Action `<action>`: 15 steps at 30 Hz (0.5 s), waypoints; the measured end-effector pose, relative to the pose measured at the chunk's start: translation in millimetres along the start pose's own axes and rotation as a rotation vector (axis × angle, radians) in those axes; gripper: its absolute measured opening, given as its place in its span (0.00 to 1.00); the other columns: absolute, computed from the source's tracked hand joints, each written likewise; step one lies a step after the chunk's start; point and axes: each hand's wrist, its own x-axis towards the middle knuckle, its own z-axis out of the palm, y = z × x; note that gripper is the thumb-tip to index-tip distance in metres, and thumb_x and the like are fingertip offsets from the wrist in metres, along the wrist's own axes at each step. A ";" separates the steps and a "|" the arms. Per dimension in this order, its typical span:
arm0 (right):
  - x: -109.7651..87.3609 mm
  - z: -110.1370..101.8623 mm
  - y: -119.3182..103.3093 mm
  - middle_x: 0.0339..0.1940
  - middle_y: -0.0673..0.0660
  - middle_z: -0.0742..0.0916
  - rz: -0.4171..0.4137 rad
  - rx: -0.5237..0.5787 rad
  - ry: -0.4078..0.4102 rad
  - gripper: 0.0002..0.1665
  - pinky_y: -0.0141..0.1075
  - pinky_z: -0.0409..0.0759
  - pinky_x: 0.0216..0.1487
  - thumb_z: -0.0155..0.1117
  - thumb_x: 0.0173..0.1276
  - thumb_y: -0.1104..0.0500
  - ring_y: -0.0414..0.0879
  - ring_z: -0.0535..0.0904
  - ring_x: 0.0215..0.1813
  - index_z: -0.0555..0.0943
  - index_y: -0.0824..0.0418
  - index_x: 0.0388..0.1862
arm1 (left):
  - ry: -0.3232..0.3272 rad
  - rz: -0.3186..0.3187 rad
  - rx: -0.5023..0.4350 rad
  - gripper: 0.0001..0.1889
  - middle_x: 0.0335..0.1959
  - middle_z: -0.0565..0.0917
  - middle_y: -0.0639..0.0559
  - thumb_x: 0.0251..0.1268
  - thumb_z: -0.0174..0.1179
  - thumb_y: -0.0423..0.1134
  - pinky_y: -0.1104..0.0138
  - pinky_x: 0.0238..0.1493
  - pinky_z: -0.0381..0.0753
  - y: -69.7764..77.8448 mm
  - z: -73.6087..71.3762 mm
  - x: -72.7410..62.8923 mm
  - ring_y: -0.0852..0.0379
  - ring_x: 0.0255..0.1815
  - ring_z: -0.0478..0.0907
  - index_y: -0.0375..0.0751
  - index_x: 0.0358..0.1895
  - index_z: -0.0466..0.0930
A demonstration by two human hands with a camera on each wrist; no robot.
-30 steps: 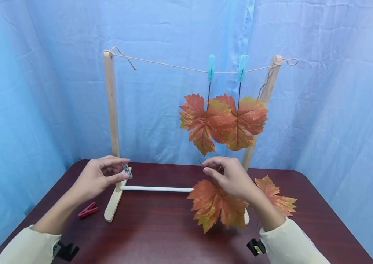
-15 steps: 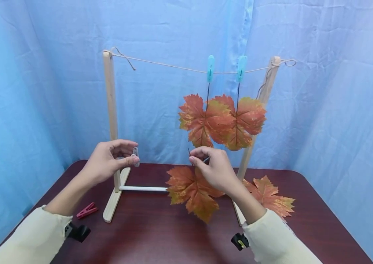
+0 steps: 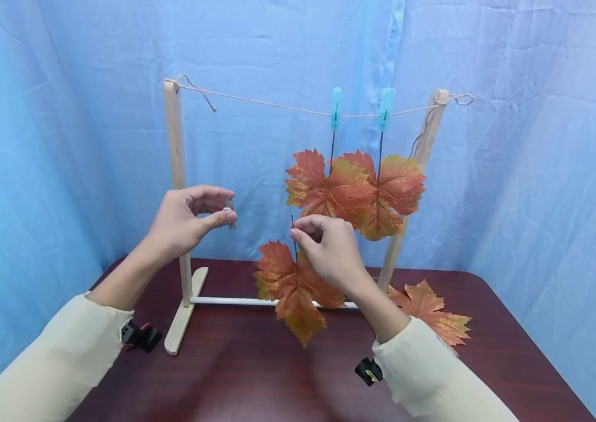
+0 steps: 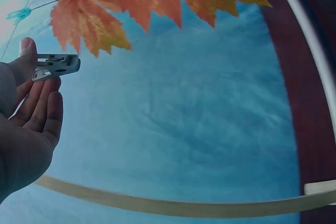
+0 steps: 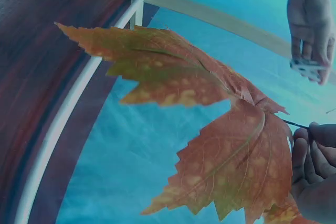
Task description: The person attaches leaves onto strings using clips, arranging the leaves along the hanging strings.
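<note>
Head view, from the left: a pale blue cloth curtain (image 3: 65,146) hangs behind a dark reddish-brown bench (image 3: 203,357), on which stands a frame whose left-hand upright is a straight, light wooden post (image 3: 175,140). The left hand (image 3: 184,220), raised in front of that post, pinches a small, pale grey clothespin (image 3: 231,212) between thumb and fingers, well below a thin, tan twine line (image 3: 255,101) strung between the post tops; the left wrist view shows the thumb on one side of the clothespin and fingers on the other. Low down, a slim white rod (image 3: 224,301) joins the frame's two sides. Next comes a large, jagged orange-and-green artificial leaf (image 3: 292,287), which hangs clear of the bench in front of the rod, its dark stem pointing up and pinched by thumb and fingers of the right hand (image 3: 331,252). Above that hand, two similar orange-red leaves (image 3: 324,187) overlap, each stem clipped to the line by one of two turquoise plastic clothespins (image 3: 336,109). Farther right rises a leaning, light wooden right-hand post (image 3: 431,129), and near its base one more orange and yellow leaf (image 3: 432,313) lies on the bench, partly hidden by the right forearm.
</note>
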 end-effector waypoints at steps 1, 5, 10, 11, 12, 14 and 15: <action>1.8 0.1 -1.5 0.34 0.51 0.90 0.005 0.003 0.001 0.09 0.40 0.79 0.32 0.67 0.75 0.58 0.42 0.82 0.31 0.89 0.61 0.46 | 0.012 0.018 0.012 0.17 0.40 0.90 0.47 0.67 0.70 0.39 0.72 0.40 0.82 2.6 -0.5 3.6 0.61 0.41 0.87 0.38 0.56 0.85; 8.3 -0.3 -8.2 0.34 0.52 0.91 0.014 0.014 -0.005 0.09 0.40 0.81 0.34 0.66 0.75 0.58 0.41 0.84 0.33 0.89 0.60 0.47 | 0.051 0.077 0.057 0.17 0.42 0.90 0.47 0.68 0.69 0.39 0.73 0.40 0.81 13.5 -3.1 16.7 0.63 0.41 0.86 0.39 0.57 0.85; 16.2 -0.7 -14.6 0.33 0.54 0.91 0.004 0.010 0.006 0.09 0.39 0.81 0.34 0.67 0.75 0.59 0.41 0.85 0.32 0.89 0.61 0.47 | 0.068 0.104 0.067 0.17 0.42 0.90 0.47 0.69 0.69 0.41 0.72 0.40 0.80 24.7 -7.7 30.2 0.63 0.42 0.86 0.41 0.57 0.85; 17.8 -0.7 -15.4 0.33 0.54 0.91 0.002 0.009 0.010 0.09 0.39 0.80 0.34 0.67 0.75 0.59 0.41 0.84 0.31 0.89 0.61 0.47 | 0.071 0.107 0.065 0.17 0.42 0.90 0.47 0.69 0.69 0.41 0.72 0.40 0.80 26.5 -8.7 32.8 0.63 0.42 0.86 0.41 0.57 0.86; 19.3 -0.8 -16.1 0.32 0.55 0.91 -0.001 0.008 0.012 0.09 0.39 0.80 0.33 0.67 0.75 0.59 0.41 0.84 0.31 0.89 0.62 0.46 | 0.074 0.110 0.062 0.17 0.42 0.90 0.47 0.69 0.69 0.42 0.72 0.40 0.80 28.1 -9.7 35.1 0.63 0.42 0.86 0.41 0.57 0.86; 22.3 -0.8 -17.2 0.30 0.55 0.91 -0.002 0.008 0.017 0.08 0.40 0.79 0.32 0.67 0.74 0.59 0.41 0.84 0.30 0.89 0.62 0.46 | 0.083 0.110 0.053 0.17 0.42 0.90 0.47 0.69 0.69 0.42 0.71 0.40 0.80 31.0 -11.6 40.1 0.63 0.41 0.86 0.41 0.57 0.86; 23.7 -0.9 -17.7 0.30 0.54 0.90 -0.001 0.009 0.018 0.08 0.39 0.79 0.31 0.67 0.74 0.59 0.41 0.84 0.30 0.89 0.62 0.45 | 0.088 0.113 0.051 0.17 0.42 0.90 0.47 0.69 0.69 0.42 0.71 0.39 0.80 32.7 -12.4 42.5 0.63 0.41 0.86 0.41 0.57 0.86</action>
